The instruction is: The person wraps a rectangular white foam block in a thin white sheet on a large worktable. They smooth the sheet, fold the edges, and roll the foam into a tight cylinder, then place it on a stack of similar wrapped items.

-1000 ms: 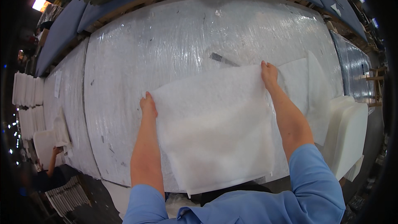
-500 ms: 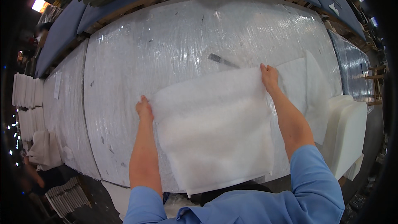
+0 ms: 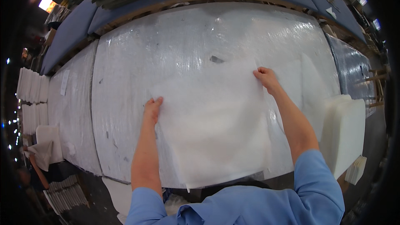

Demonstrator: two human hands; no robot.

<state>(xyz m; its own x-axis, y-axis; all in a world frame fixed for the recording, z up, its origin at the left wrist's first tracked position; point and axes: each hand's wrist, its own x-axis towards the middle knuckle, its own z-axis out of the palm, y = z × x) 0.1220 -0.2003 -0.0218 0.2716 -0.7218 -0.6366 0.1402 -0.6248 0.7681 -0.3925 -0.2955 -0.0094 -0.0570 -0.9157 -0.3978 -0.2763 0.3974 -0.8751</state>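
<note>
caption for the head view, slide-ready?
Both hands, left hand and right hand, grip the far corners of a white sheet on a plastic-covered table.

Blue shirt, sleeves rolled above elbows, forearms bare.

Left hand (image 3: pixel 152 109) and right hand (image 3: pixel 266 78) gripping far corners of white fabric sheet (image 3: pixel 212 129), plastic-covered table (image 3: pixel 179 41), foam stack (image 3: pixel 348 135) right
</note>
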